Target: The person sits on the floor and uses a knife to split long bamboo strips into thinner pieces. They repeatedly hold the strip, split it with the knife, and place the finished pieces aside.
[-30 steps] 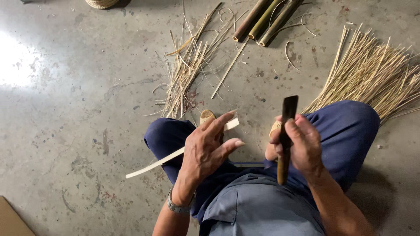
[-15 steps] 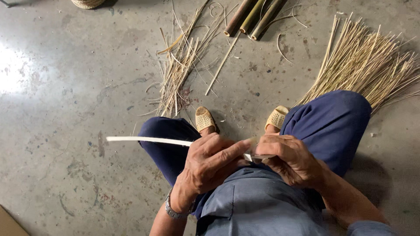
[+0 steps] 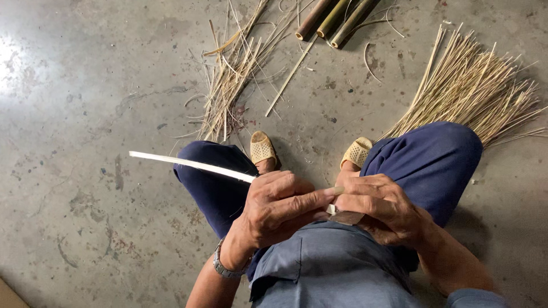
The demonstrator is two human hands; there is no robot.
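My left hand (image 3: 273, 212) grips a pale flat bamboo strip (image 3: 188, 164) that sticks out to the left over my knee. My right hand (image 3: 383, 206) is closed around a knife whose dark blade (image 3: 346, 217) shows just under the fingers, meeting the strip's near end. Both hands touch in front of my lap, above blue trousers. A metal watch (image 3: 224, 268) sits on my left wrist. My feet in woven tan shoes (image 3: 262, 147) rest on the concrete floor.
A heap of thin split bamboo slivers (image 3: 474, 91) fans out at the right. A looser pile of scraps and shavings (image 3: 231, 80) lies ahead. Three bamboo culms (image 3: 334, 17) lie at the top edge. A cardboard corner (image 3: 10, 295) shows at the bottom left.
The knife, held upright a second ago, has come down against the strip's end. The strip has swung from pointing down-left to nearly level, and both hands have drawn together at my lap.
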